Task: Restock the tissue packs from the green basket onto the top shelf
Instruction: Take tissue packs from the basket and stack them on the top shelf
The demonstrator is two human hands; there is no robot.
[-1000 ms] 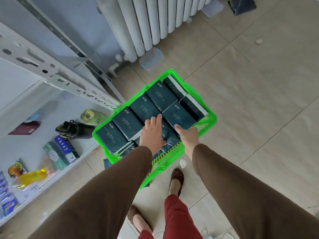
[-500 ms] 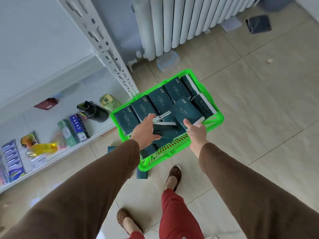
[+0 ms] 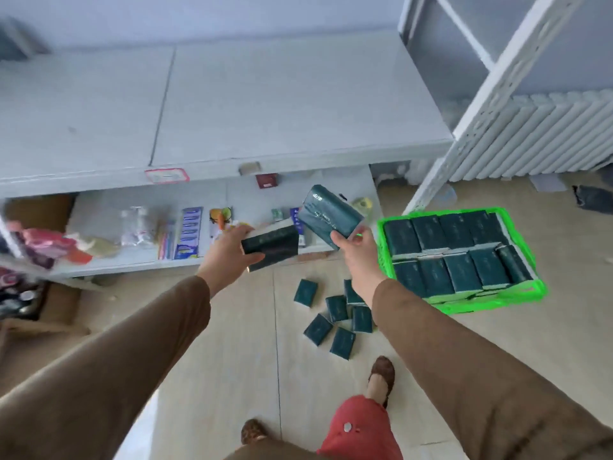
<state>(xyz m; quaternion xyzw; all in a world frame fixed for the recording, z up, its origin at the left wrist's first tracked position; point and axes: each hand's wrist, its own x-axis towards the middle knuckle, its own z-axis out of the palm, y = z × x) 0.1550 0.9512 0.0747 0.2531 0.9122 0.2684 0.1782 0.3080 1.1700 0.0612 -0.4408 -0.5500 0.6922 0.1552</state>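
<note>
Two dark green tissue packs are held in the air in front of the shelving, one in each hand. The left hand grips the left-hand pack with fingers over its top edge and thumb curled beneath it; that pack lies roughly level. The right hand pinches the right-hand pack at its lower corner, thumb on the near face, and the pack tilts up and to the left. Both packs sit below the front lip of the top shelf, a pale grey surface in two panels, with a red-bordered label on its front edge. The green basket stands on the tiled floor to the right, just beside the perforated white upright, and holds two rows of packs stood on edge. Seven or so loose tissue packs lie scattered on the floor between the basket and the person's feet. The lower shelf carries assorted small packaged goods, blurred beyond identification. A white radiator stands against the wall behind the basket. Both sleeves are brown.
</note>
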